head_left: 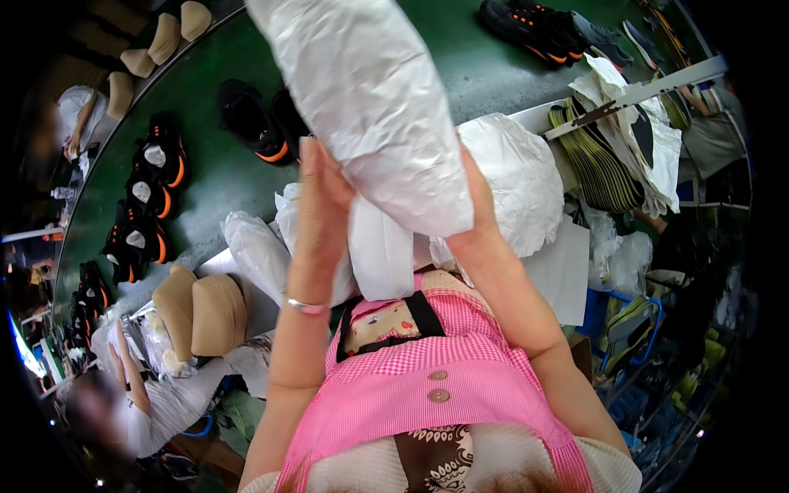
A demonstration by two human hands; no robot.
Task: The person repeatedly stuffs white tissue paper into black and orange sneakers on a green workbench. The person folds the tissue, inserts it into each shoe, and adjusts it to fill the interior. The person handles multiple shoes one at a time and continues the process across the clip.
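Observation:
A long bundle wrapped in crinkled white paper (370,99) is held up in front of me, tilted and tapering towards its near end; what is inside is hidden. My left hand (327,187) presses along its left side, the fingers partly behind it. Near the lower right end, my right hand (477,205) grips the other side. Below the bundle lie more white wrapped pieces (256,251) and a crumpled pile of white paper (522,189). Just beyond my left hand stands a black shoe with an orange sole edge (251,123), its partner partly covered by the bundle.
The green work surface (209,205) carries a row of black-orange shoes (148,197) on the left and more shoes (534,33) at the far right. Striped insoles (604,168) are stacked by a metal bar (649,92). Beige moulded pieces (218,316) sit near a co-worker (152,411).

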